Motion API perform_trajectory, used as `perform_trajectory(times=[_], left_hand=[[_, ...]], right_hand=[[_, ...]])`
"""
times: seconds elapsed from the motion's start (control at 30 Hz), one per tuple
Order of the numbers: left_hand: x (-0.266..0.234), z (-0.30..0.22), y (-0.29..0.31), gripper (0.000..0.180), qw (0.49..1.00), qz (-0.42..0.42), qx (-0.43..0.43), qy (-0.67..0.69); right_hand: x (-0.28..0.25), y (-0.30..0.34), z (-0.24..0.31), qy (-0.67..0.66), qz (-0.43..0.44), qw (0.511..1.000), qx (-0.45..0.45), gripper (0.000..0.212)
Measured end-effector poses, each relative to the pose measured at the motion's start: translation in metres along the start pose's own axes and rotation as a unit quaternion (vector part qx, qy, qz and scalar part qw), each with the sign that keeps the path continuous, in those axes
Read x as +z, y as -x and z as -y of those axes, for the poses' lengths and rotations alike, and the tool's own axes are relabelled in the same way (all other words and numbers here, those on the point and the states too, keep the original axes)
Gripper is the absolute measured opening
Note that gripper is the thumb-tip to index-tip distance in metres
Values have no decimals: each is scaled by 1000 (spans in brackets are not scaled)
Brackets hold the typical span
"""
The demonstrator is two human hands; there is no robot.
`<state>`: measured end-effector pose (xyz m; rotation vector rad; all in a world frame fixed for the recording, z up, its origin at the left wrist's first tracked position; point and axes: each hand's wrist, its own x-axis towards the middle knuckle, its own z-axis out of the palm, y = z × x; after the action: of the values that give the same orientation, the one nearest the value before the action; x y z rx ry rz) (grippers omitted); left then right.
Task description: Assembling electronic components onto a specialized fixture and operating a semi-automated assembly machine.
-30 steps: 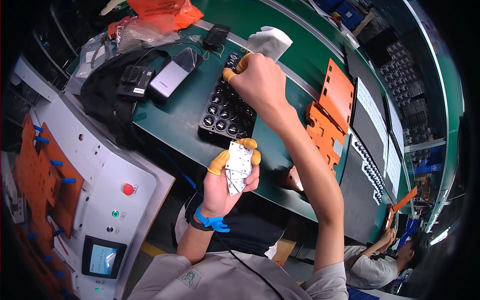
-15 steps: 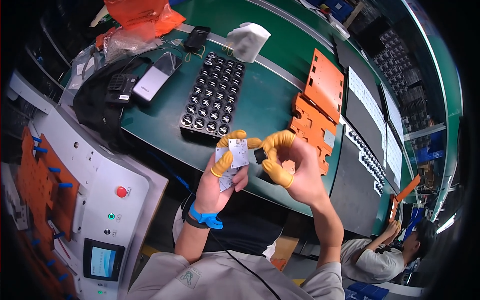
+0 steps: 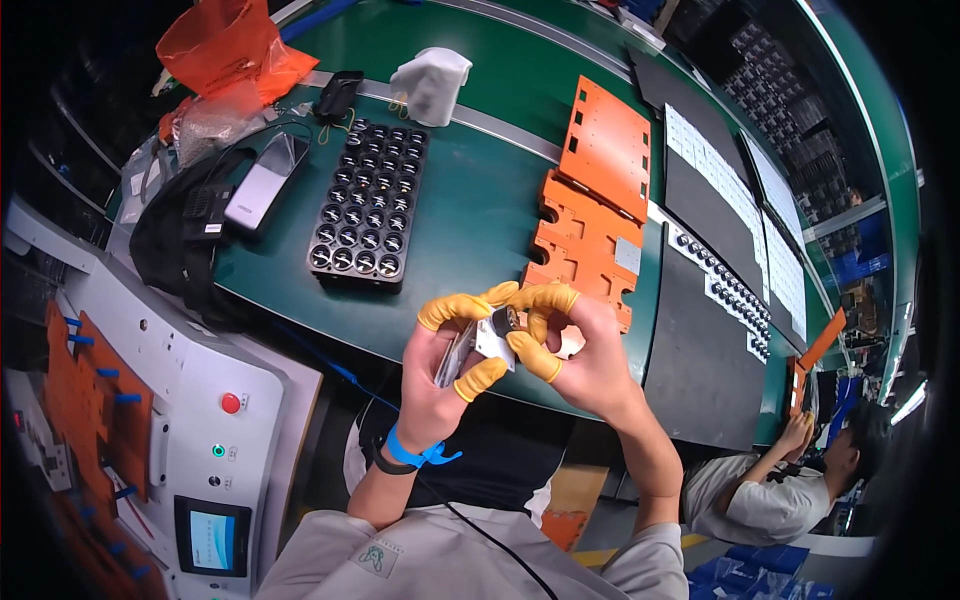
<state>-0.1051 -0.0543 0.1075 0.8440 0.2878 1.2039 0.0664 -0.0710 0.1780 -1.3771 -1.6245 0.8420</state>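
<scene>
My left hand (image 3: 432, 352), with yellow finger cots on its fingertips and a blue strap at the wrist, grips a few small white circuit boards (image 3: 492, 346). My right hand (image 3: 592, 352), also in yellow finger cots, pinches a small round black component (image 3: 505, 320) with a metallic end. That component sits against the face of the front board; the fingers hide whether it is seated. Both hands meet above the near edge of the green table. Beyond them stands a black tray (image 3: 355, 281) with rows of similar round black parts.
To the right of the tray lies an orange fixture (image 3: 583, 238) with its lid (image 3: 606, 150) folded back. Farther right, black mats (image 3: 690, 365) carry white boards with black parts (image 3: 722, 290). A machine panel with a red button (image 3: 231, 402) flanks my left; a co-worker (image 3: 765, 502) sits right.
The black component, held apart from the boards before, is now against the front board. My left hand has turned the boards, and both hands have come together. The whole view has shifted slightly.
</scene>
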Motion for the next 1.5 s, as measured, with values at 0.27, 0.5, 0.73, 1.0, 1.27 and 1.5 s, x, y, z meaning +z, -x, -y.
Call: perform_trajectory(times=[0.27, 0.5, 0.73, 1.0, 1.27, 1.5], left_hand=[[0, 9, 3, 50, 994, 52, 56, -78], [-5, 9, 4, 54, 983, 82, 78, -145], [-1, 8, 8, 50, 991, 73, 66, -89], [4, 13, 13, 66, 977, 74, -103, 171], [9, 31, 26, 70, 852, 87, -293, 426], [9, 24, 5, 49, 864, 90, -347, 353]], right_hand=[[-17, 9, 11, 61, 52, 995, 52, 25], [-18, 16, 13, 85, 69, 992, 67, 30], [-16, 19, 17, 32, 30, 999, -5, 32], [-21, 20, 10, 76, 6, 977, -199, 40], [-22, 39, 14, 271, -114, 917, -270, 47], [-80, 30, -18, 260, -260, 924, -102, 20]])
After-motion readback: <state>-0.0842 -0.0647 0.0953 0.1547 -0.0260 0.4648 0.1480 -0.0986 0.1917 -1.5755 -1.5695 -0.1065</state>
